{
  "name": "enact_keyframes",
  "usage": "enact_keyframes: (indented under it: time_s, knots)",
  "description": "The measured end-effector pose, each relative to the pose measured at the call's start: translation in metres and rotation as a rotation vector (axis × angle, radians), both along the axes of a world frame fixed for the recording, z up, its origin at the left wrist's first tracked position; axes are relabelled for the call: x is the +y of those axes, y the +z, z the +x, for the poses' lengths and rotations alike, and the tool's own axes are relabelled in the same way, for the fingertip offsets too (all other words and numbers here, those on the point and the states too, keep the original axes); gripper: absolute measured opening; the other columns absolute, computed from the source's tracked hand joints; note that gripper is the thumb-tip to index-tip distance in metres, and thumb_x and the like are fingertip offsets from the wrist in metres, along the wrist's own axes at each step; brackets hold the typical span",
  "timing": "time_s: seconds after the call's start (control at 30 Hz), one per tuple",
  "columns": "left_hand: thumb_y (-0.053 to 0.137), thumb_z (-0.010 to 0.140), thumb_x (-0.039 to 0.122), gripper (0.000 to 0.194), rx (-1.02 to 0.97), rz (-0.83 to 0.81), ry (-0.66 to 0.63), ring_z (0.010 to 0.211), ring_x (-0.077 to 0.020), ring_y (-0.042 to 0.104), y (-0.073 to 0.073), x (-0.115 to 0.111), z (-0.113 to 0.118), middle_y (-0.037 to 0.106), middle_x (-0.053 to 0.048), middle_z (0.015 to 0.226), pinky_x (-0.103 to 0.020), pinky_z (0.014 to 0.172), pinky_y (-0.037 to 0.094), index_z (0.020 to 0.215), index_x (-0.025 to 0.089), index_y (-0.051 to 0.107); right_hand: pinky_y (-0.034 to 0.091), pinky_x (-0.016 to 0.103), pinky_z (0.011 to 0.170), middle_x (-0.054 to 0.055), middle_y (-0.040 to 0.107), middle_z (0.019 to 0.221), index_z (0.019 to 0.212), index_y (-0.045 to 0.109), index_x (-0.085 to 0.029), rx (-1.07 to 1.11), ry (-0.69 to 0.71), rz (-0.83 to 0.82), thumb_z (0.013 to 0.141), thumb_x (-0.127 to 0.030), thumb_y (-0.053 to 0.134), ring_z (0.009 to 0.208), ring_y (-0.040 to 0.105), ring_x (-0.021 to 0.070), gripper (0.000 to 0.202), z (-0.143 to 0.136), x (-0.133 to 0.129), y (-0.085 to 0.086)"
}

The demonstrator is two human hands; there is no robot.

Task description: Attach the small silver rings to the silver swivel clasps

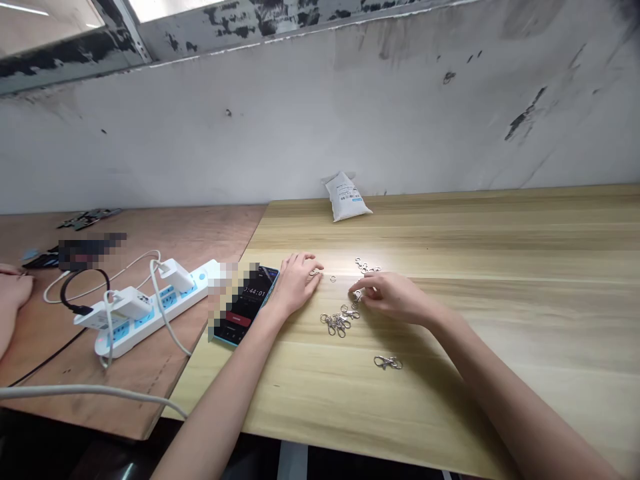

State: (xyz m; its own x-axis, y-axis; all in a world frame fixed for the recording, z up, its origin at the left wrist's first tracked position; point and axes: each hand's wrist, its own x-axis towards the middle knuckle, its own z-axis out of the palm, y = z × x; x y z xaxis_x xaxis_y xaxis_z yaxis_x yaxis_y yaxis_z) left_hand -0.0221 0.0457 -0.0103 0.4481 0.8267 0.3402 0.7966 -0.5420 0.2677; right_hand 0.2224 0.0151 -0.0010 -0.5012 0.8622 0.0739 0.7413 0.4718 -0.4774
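Metal clasps (341,323): several clustered, one apart; one phone (246,308); one packet (347,200)

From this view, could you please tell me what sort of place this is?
Probably a simple workshop, judging by the scuffed wall, the power strip and the metal clasps on the table.

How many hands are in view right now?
3. The person's left hand is beside the phone, their right hand is among the metal clasps, and a co-worker's hand is cut off at the left edge; others may be out of frame.
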Motion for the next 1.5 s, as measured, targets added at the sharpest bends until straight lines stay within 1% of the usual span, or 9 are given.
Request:
enact_keyframes:
  time_s: [0.1,0.27,0.5,0.6,0.73,1.0,1.17,1.33,1.5]
  knots:
    - [0.054,0.091,0.027,0.017,-0.041,-0.020,-0.073,0.116,-0.0247,0.051,0.002,-0.006,0.006,0.059,-0.008,0.118,-0.045,0.099,0.040,0.104,0.022,0.066,0.034,0.025,0.059,0.002,0.066,0.074,0.092,0.075,-0.029,0.008,0.020,0.030,0.084,-0.023,0.056,0.065,0.055,0.0148,0.021,-0.003,0.000,-0.005]
    - [0.054,0.092,0.030,0.020,0.025,-0.035,-0.296,0.113,-0.0223,0.051,-0.001,-0.015,0.019,0.059,-0.006,0.116,-0.043,0.100,0.040,0.106,0.025,0.067,0.033,0.026,0.060,0.003,0.070,0.074,0.089,0.072,-0.025,-0.072,-0.020,0.140,0.087,-0.023,0.053,0.064,0.057,0.0155,0.020,-0.011,0.000,-0.009]
    - [0.056,0.091,0.030,0.020,0.011,-0.032,-0.236,0.115,-0.0233,0.051,0.004,-0.012,0.012,0.060,-0.007,0.118,-0.042,0.098,0.041,0.105,0.024,0.068,0.028,0.027,0.056,0.005,0.074,0.085,0.092,0.067,-0.022,-0.217,-0.047,0.183,0.095,-0.022,0.042,0.066,0.062,0.0182,0.025,-0.016,-0.001,-0.008]
    - [0.061,0.088,0.034,0.017,-0.002,-0.028,-0.268,0.116,-0.0232,0.050,0.004,-0.015,0.016,0.061,-0.006,0.118,-0.044,0.101,0.038,0.099,0.024,0.070,0.029,0.027,0.057,0.005,0.074,0.084,0.094,0.066,-0.022,-0.220,-0.075,0.176,0.096,-0.025,0.042,0.068,0.063,0.0187,0.025,-0.017,0.001,-0.011]
    - [0.062,0.088,0.033,0.014,-0.002,-0.007,-0.230,0.112,-0.0232,0.052,0.000,-0.019,0.027,0.064,-0.005,0.112,-0.046,0.101,0.035,0.091,0.023,0.071,0.032,0.027,0.059,0.005,0.074,0.083,0.093,0.067,-0.023,-0.196,-0.100,0.146,0.094,-0.028,0.046,0.070,0.064,0.0191,0.022,-0.018,0.001,-0.013]
    - [0.068,0.080,0.021,0.004,-0.178,-0.171,-0.085,0.109,-0.0231,0.055,-0.004,-0.018,0.033,0.065,-0.003,0.110,-0.044,0.096,0.041,0.083,0.023,0.070,0.032,0.026,0.057,0.004,0.073,0.082,0.098,0.066,-0.023,-0.152,-0.118,0.126,0.092,-0.027,0.046,0.068,0.063,0.0185,0.021,-0.020,-0.002,-0.010]
    - [0.068,0.081,0.021,0.002,-0.214,-0.159,-0.139,0.107,-0.0221,0.056,-0.003,-0.016,0.029,0.065,-0.003,0.108,-0.043,0.096,0.041,0.082,0.022,0.069,0.036,0.025,0.061,0.003,0.074,0.087,0.105,0.069,-0.028,-0.044,-0.052,0.166,0.092,-0.029,0.049,0.072,0.063,0.0173,0.024,-0.020,-0.001,-0.016]
    - [0.070,0.081,0.022,0.001,-0.274,-0.183,-0.183,0.106,-0.0212,0.057,0.003,-0.016,0.027,0.067,-0.003,0.105,-0.042,0.096,0.043,0.080,0.022,0.070,0.033,0.024,0.059,0.003,0.071,0.089,0.109,0.069,-0.028,0.014,-0.030,0.186,0.094,-0.030,0.048,0.068,0.060,0.0145,0.026,-0.020,-0.001,-0.021]
    - [0.071,0.080,0.020,0.003,-0.343,-0.182,-0.259,0.103,-0.0202,0.059,0.008,-0.018,0.028,0.068,-0.003,0.102,-0.041,0.095,0.046,0.080,0.023,0.071,0.033,0.024,0.059,0.004,0.069,0.088,0.096,0.072,-0.024,0.063,-0.008,0.204,0.095,-0.028,0.046,0.072,0.060,0.0148,0.026,-0.020,-0.001,-0.022]
